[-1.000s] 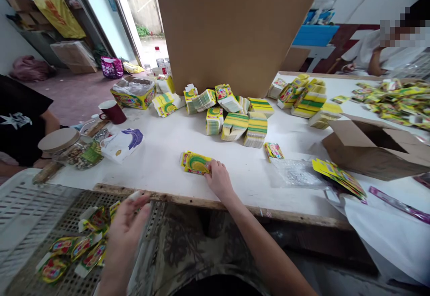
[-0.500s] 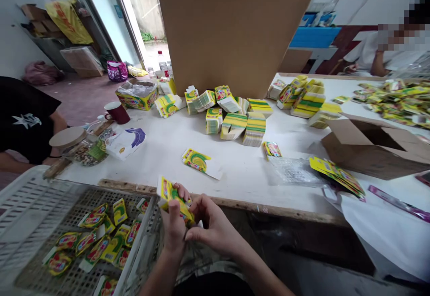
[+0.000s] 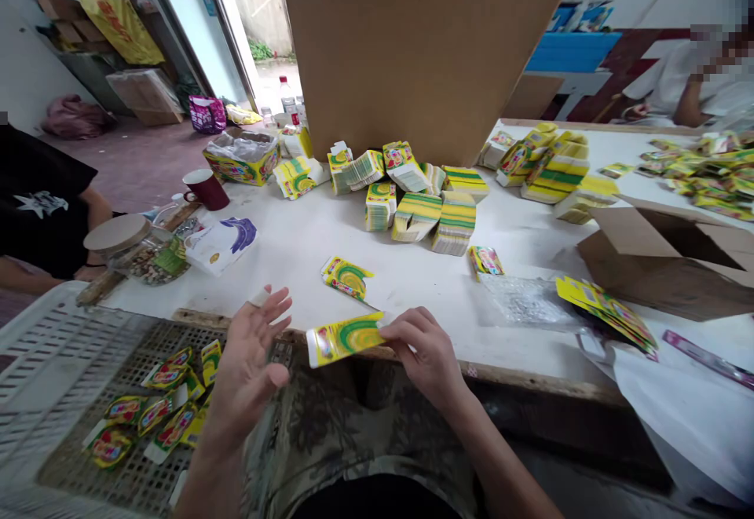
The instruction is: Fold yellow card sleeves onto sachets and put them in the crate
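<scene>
White work surface (image 3: 283, 240), spanning the view, carries an upright cardboard panel (image 3: 424, 48) at its far side. White plastic crate (image 3: 47, 409), at the near left, holds several small yellow packs (image 3: 177, 429). A row of carton stacks (image 3: 454, 223) lies in front of the panel; a brown box (image 3: 624, 268), flaps open, sits to the right. Right hand (image 3: 427, 356): fingers (image 3: 408, 330) clamped on the right end of a yellow printed carton (image 3: 345, 338). Left hand (image 3: 239, 366): fingers apart, palm turned towards the carton, not touching it; one finger bears a white covering. The held carton hangs in front of the near wooden edge (image 3: 530, 384), between the hands, slightly tilted, white end flap (image 3: 312, 349) to the left. Whether its body is fully flat cannot be told. Handling, as judged: light, thin card, springy yet easily creased, its printed face possibly slick; best gripped lightly at the ends or along the folded edges, with no hard pinch at mid-panel. Smallest item noted: a similar loose carton (image 3: 349, 277), lying on the surface just beyond the held one, touched by neither hand
</scene>
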The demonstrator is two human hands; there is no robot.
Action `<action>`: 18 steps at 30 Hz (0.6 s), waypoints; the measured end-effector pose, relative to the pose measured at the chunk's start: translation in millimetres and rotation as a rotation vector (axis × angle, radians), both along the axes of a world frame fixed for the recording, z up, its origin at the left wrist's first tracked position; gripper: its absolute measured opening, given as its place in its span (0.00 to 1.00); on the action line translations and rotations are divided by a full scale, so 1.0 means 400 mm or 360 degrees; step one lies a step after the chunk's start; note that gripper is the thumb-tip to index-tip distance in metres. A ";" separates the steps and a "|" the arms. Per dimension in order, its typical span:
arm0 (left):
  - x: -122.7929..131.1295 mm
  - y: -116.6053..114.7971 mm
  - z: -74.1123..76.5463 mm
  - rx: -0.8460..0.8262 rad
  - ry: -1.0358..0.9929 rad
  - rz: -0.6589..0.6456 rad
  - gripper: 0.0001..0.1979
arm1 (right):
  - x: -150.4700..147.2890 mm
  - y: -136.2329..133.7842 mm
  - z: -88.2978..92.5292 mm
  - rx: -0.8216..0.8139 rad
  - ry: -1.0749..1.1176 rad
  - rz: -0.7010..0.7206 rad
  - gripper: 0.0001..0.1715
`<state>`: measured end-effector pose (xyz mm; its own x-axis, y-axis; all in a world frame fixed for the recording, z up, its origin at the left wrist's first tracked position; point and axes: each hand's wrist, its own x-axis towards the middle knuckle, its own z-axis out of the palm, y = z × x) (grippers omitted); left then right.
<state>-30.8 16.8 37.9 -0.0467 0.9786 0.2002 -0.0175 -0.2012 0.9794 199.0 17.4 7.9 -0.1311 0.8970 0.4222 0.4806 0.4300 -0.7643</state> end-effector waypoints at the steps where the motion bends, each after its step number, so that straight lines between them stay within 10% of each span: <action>1: -0.007 0.002 0.010 -0.0038 0.0218 -0.0121 0.48 | 0.004 -0.006 0.005 0.0120 -0.0155 0.0106 0.10; 5: 0.034 -0.007 -0.014 -0.0327 0.0818 -0.0644 0.35 | 0.000 -0.045 0.014 0.0282 -0.0292 0.0316 0.17; 9: 0.094 -0.032 -0.070 -0.0301 0.0797 -0.0388 0.34 | -0.021 -0.063 -0.016 -0.0193 0.0343 -0.0046 0.41; 14: 0.112 -0.051 -0.091 -0.0062 0.0959 -0.0395 0.32 | -0.084 -0.037 -0.047 -0.1166 0.1274 0.0208 0.30; 18: 0.100 -0.049 -0.079 -0.0055 0.1068 -0.0352 0.30 | -0.104 -0.039 -0.038 -0.1285 0.1382 0.0360 0.30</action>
